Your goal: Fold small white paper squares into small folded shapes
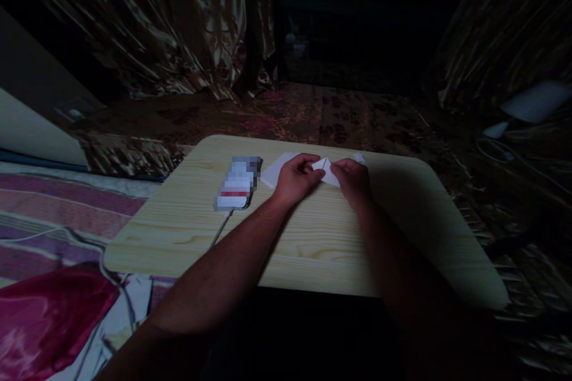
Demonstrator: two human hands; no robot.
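On the far middle of the pale wooden counter [313,238], the left hand [295,180] and right hand [356,181] each pinch the small white folded sheet of paper [329,171], seemingly mid-fold, so its edges need aligning before creasing.

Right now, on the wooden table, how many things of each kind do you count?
Hands: 2, left hand, right hand
White paper pieces showing: 3, flat sheet, folded piece, small scrap; may join under hands
Phone-like device: 1
Cable: 1
Total: 7
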